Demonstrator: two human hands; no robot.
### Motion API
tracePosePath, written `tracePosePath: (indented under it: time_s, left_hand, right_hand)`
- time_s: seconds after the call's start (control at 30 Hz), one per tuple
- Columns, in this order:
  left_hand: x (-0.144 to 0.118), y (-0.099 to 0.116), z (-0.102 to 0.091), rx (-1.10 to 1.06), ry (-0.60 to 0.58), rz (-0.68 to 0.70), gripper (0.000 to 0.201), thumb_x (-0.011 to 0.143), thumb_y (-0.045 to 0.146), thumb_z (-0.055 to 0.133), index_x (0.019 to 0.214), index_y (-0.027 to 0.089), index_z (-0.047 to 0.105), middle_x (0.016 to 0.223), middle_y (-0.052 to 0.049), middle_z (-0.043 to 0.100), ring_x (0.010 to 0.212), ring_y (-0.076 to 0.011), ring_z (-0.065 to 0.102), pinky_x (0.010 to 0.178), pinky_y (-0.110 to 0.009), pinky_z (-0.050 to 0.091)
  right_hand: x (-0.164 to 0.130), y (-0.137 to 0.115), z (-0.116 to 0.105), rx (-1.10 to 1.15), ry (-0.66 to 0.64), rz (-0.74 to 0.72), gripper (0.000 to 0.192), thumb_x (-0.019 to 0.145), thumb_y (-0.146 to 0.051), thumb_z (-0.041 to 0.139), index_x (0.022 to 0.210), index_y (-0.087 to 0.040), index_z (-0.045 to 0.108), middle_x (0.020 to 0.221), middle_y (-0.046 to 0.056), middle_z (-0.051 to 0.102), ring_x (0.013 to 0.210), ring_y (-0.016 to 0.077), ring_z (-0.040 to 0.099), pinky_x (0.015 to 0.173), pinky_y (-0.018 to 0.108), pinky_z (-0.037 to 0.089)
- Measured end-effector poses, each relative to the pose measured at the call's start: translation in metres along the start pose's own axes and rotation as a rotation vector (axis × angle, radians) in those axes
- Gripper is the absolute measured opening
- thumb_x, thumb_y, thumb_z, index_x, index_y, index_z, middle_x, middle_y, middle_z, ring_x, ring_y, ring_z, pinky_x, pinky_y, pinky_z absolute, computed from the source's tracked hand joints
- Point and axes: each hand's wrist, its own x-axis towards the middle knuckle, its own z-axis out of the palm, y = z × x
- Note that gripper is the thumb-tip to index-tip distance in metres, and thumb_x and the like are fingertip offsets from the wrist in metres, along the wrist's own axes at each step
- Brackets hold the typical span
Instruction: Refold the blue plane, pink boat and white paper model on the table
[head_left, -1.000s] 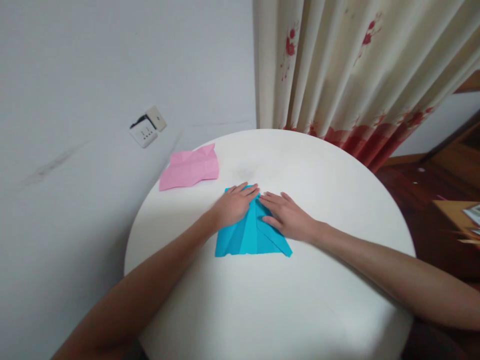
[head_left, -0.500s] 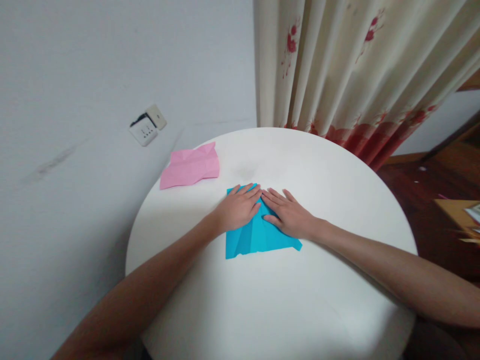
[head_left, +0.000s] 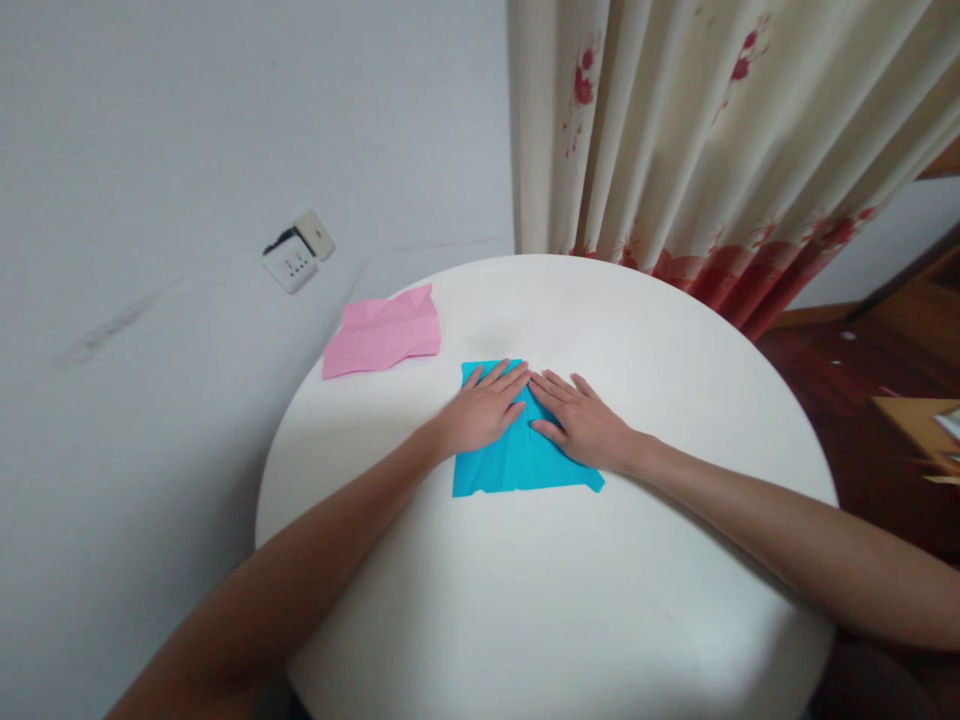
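Observation:
A creased sheet of blue paper (head_left: pixel 517 470) lies on the white round table (head_left: pixel 570 600), with a small piece sticking out at its near right corner. My left hand (head_left: pixel 486 412) rests flat on the sheet's left part, fingers spread and pointing away from me. Over the right part lies my right hand (head_left: pixel 577 418), its fingers stretched out and its thumb apart. The fingertips of both hands almost meet near the far edge of the paper. Both palms cover some of the sheet, so its far right part is hidden.
A creased pink sheet of paper (head_left: pixel 384 335) lies at the table's far left edge, by the wall. Wall sockets (head_left: pixel 292 262) sit above it. Behind the table hangs a cream and red curtain (head_left: pixel 675 140). A low wooden surface (head_left: pixel 915 430) stands at the right.
Both hands have slid slightly away from me on the blue paper. Its near edge has shifted farther away and the sheet looks flatter. The pink paper stays in place.

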Motion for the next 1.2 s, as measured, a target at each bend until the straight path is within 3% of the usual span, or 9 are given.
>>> tracePosePath:
  time_s: [0.47, 1.2]
  left_hand:
    - [0.0046, -0.0057, 0.0040, -0.037, 0.058, -0.059, 0.060, 0.102, 0.053, 0.024, 0.155, 0.027, 0.026, 0.163, -0.005, 0.027, 0.151, -0.0292, 0.018, 0.119, -0.057, 0.016]
    - [0.0049, -0.0022, 0.0030, -0.031, 0.022, -0.063, 0.060, 0.102, 0.052, 0.025, 0.156, 0.026, 0.025, 0.164, -0.004, 0.024, 0.152, -0.0310, 0.013, 0.120, -0.060, 0.015]
  right_hand:
    - [-0.0004, -0.0008, -0.0020, -0.013, -0.007, -0.007, 0.070, 0.101, -0.055, 0.028, 0.157, -0.013, 0.024, 0.162, 0.013, 0.024, 0.151, 0.0301, 0.018, 0.120, 0.058, 0.016]
    - [-0.0009, 0.0053, 0.0026, 0.009, 0.012, -0.028, 0.071, 0.100, -0.056, 0.029, 0.157, -0.012, 0.025, 0.162, 0.013, 0.023, 0.150, 0.0312, 0.020, 0.120, 0.058, 0.015]
